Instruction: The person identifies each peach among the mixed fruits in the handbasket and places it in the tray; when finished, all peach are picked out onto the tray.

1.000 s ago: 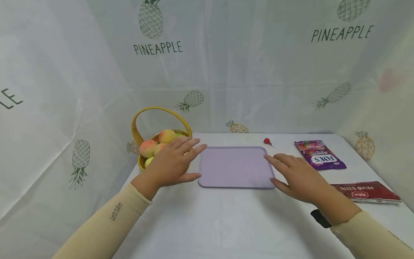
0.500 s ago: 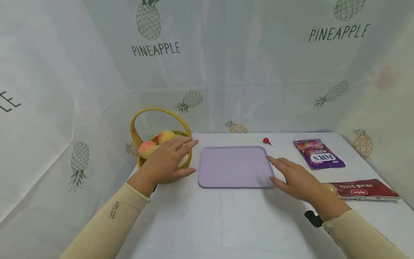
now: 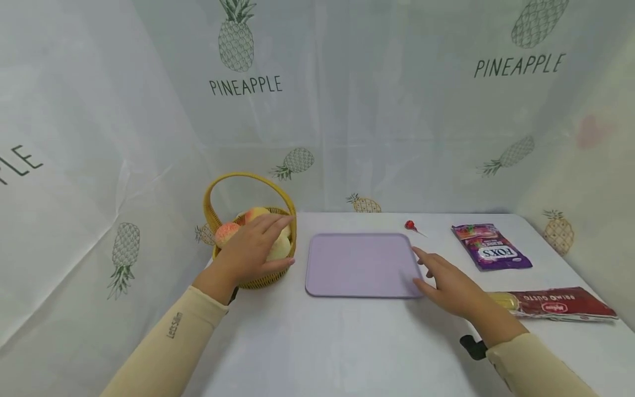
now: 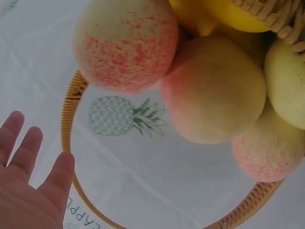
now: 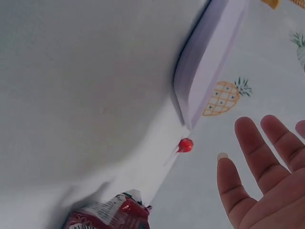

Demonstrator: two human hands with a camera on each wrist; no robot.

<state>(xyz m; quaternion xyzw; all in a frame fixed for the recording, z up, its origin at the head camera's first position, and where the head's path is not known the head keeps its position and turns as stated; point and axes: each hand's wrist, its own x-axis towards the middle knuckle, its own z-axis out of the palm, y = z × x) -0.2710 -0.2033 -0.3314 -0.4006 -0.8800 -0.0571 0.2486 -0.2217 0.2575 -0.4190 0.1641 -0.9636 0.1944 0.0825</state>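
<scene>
Our left hand point(image 3: 248, 251), loose and empty, hovers by the left yellow wicker basket point(image 3: 263, 282). We judge it light; grip its arched handle point(image 3: 243, 175).

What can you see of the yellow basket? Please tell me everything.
The basket looks like ribbed, yellow-brown wicker, with one tall arched handle. It stands upright on the white table, left of the purple tray and apart from it. Peach-like fruits and yellow fruit lie in it. In the head view, the left hand partly hides it; I cannot tell whether they touch.
</scene>
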